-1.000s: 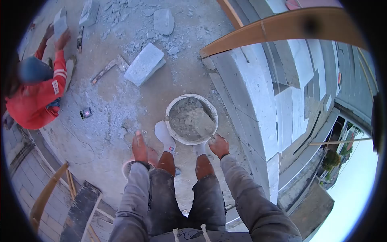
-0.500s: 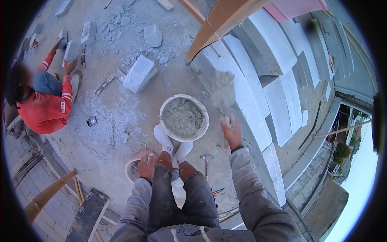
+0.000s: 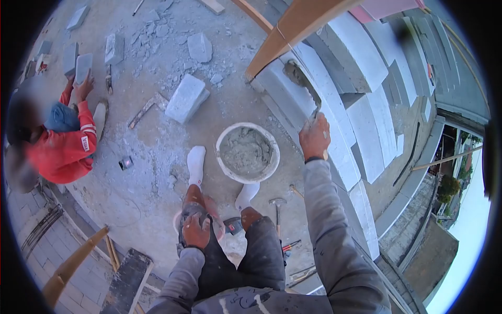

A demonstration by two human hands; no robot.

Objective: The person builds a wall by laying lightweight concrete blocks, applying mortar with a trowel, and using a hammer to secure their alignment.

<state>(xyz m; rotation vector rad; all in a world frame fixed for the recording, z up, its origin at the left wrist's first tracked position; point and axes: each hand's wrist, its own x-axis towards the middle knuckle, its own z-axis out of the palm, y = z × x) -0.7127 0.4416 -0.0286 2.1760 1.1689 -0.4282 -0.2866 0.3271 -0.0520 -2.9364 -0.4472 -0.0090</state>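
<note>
My right hand (image 3: 315, 137) is closed on the handle of a trowel (image 3: 303, 81). The trowel's mortar-covered blade is tilted on edge over the top of a pale block (image 3: 285, 91), where some wet mortar shows. Resting on my knee, my left hand (image 3: 196, 232) has its fingers apart and holds nothing. A round bucket of grey mortar (image 3: 221, 164) stands on the floor in front of my feet, left of the block row.
At the left a person in a red top (image 3: 65, 152) holds a block (image 3: 82, 68). A wooden beam (image 3: 285, 34) slants above the blocks. Near my legs lie a hammer (image 3: 278, 209) and a pink bucket (image 3: 214, 208). A loose block (image 3: 185, 99) lies ahead.
My right hand has moved the trowel forward and turned its blade on edge over the block. My left hand has come to my knee. My left foot has stepped forward and left.
</note>
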